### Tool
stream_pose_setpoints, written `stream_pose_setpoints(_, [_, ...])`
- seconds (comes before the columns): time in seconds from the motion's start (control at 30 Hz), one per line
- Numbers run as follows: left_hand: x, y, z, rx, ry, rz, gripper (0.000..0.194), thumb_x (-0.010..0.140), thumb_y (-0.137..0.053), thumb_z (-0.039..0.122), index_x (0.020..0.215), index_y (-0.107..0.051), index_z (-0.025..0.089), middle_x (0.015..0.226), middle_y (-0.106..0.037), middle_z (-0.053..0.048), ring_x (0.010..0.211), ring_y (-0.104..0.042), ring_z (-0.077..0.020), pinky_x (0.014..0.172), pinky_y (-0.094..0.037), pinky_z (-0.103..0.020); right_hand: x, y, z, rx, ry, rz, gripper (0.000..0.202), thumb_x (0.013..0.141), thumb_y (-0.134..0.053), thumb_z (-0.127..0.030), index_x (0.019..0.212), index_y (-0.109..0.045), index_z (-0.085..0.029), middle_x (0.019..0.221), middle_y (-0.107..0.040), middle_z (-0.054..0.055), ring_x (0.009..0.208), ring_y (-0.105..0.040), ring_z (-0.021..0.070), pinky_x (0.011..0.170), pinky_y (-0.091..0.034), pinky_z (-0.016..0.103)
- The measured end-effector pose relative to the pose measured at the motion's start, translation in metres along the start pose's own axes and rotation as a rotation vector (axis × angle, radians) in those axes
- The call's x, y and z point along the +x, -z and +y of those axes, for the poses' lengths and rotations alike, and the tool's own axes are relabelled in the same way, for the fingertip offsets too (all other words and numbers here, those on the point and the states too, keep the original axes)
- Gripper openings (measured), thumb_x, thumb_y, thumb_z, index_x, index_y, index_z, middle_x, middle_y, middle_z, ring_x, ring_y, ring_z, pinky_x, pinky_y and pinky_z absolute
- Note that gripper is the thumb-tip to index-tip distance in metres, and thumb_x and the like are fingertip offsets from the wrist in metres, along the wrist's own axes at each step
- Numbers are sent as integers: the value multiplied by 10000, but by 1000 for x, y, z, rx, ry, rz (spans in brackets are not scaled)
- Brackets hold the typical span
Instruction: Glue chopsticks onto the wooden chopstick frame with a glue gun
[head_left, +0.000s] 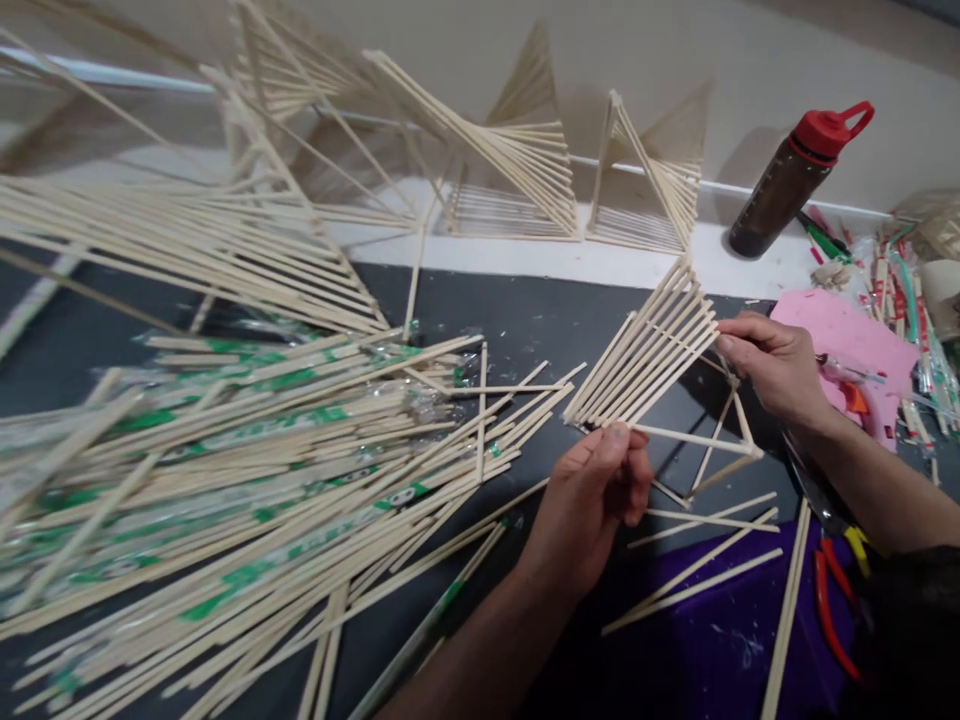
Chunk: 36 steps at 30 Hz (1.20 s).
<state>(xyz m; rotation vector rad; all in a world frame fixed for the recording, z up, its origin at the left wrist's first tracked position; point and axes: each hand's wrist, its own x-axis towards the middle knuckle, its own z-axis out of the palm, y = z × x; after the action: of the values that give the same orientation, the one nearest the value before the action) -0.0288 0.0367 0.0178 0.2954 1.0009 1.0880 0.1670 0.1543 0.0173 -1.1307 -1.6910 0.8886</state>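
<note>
Head view. With thumb and fingertips of each hand, we are pinching the outermost stick (670,379) of a fanned stick frame (694,437): our left hand (590,485) is gripping it near its lower end, our right hand (780,362) at its upper end. We are holding the frame right of centre, over the dark tabletop (469,292). Packets of sticks (300,545) are spreading to its left; loose sticks (697,589) are lying just below it. Behind, twisted stick models (525,165) are standing on a white ledge (525,258), left of a red-lidded bottle (784,195).
</note>
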Motion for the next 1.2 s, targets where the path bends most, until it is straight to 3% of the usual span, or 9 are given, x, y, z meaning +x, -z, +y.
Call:
stream_pose_setpoints(0.4, [1, 2, -3, -107, 27, -100, 428, 761, -680, 579, 770, -582, 162, 529, -556, 32, 387, -435, -75, 374, -308, -197, -1, 4, 5, -58, 13, 18, 129, 799, -738, -316, 908, -791, -273, 669, -632, -22, 539, -497, 99, 481, -402, 242])
stream_pose_setpoints(0.67, [-1, 1, -3, -72, -21, -88, 334, 781, -688, 477, 787, -597, 156, 543, -559, 34, 390, -412, -64, 371, -291, -189, -1, 3, 4, -39, 23, 5, 118, 807, -727, -278, 906, -789, -272, 699, -659, -23, 540, -507, 93, 498, -412, 248])
stream_pose_setpoints(0.9, [3, 3, -2, -108, 30, -104, 391, 787, -648, 541, 782, -595, 153, 534, -567, 16, 395, -435, -83, 365, -292, -204, -1, 4, 5, -44, 5, 18, 119, 808, -718, -269, 903, -789, -276, 643, -613, -37, 510, -477, 92, 486, -389, 249])
stream_pose_setpoints(1.2, [3, 2, -4, -80, -14, -96, 404, 737, -729, 530, 780, -595, 152, 542, -576, 37, 381, -423, -59, 366, -292, -183, -1, 3, 2, -50, -47, 16, 133, 793, -710, -287, 893, -789, -248, 661, -618, -19, 543, -492, 99, 529, -405, 256])
